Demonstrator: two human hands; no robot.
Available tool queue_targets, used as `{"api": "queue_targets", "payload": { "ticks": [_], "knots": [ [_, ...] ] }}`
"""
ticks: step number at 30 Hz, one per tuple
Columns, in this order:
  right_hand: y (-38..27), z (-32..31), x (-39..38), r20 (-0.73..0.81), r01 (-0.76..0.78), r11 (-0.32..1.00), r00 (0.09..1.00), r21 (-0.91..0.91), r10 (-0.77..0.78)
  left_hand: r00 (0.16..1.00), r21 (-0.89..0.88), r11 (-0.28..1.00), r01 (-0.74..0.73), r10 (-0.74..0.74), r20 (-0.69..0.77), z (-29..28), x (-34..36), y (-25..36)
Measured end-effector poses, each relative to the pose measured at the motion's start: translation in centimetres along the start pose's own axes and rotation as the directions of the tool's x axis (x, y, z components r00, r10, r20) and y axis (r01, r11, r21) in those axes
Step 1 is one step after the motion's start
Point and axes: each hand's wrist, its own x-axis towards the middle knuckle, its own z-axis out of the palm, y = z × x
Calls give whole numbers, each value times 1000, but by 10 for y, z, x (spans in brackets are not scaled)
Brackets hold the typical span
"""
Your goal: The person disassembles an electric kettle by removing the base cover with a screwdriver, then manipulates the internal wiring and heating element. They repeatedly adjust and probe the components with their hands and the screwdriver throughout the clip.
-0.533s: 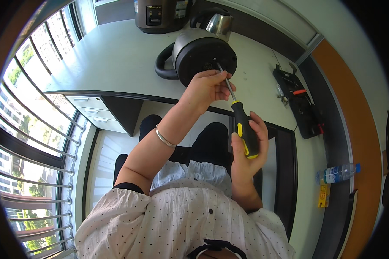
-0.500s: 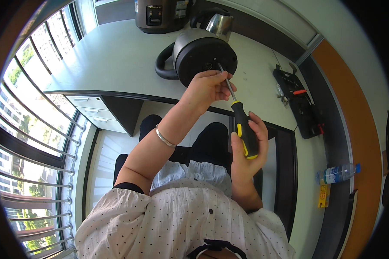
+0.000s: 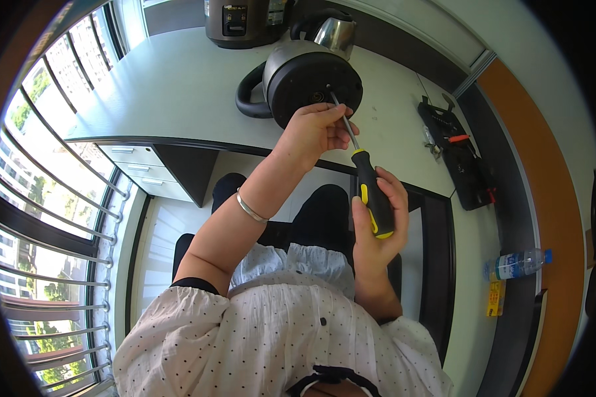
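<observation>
An electric kettle (image 3: 298, 83) lies on its side on the desk, its black round base facing me and its black handle at the left. My right hand (image 3: 385, 221) is wrapped round the black and yellow handle of a screwdriver (image 3: 372, 192). The long metal shaft runs up to the kettle's base, its tip at or very near the base's surface. My left hand (image 3: 321, 129) pinches the shaft between thumb and fingers, just below the tip. Whether the tip sits in a screw is too small to tell.
Behind the kettle stand a metal jug (image 3: 336, 36) and a dark appliance (image 3: 242, 23). On the right lie an open black tool case (image 3: 467, 172) with red-handled tools, a water bottle (image 3: 517, 264) and a yellow box (image 3: 495, 299). The desk's front edge (image 3: 212, 144) runs below the kettle.
Both hands and the screwdriver keep nearly the same place and hold. The whole view has shifted slightly.
</observation>
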Motion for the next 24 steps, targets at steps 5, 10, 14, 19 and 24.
{"api": "queue_targets", "payload": {
  "ticks": [5, 10, 14, 19, 24],
  "knots": [
    [1, 0, 0, 1, -1, 1000, 1000, 1, 1, 1000, -4, 1000, -3, 3, 3, 0, 0, 1],
    [1, 0, 0, 0, -4, 1000, 1000, 14, 4, 1000, 0, 1000, -7, 7, 4, 0, 1, 1],
    [2, 3, 0, -36, -13, 997, 999, 79, 15, 1000, -7, 1000, -11, 11, -1, 0, 1, 0],
    [3, 4, 3, -71, 39, 999, 997, 37, -37, 996, 23, 999, 22, -20, -81, 8, -4, 6],
    [-7, -8, 16, 215, 346, 869, 934, -354, -284, 995, 71, 997, 19, -11, -101, 3, -1, 7]
  ]
}}
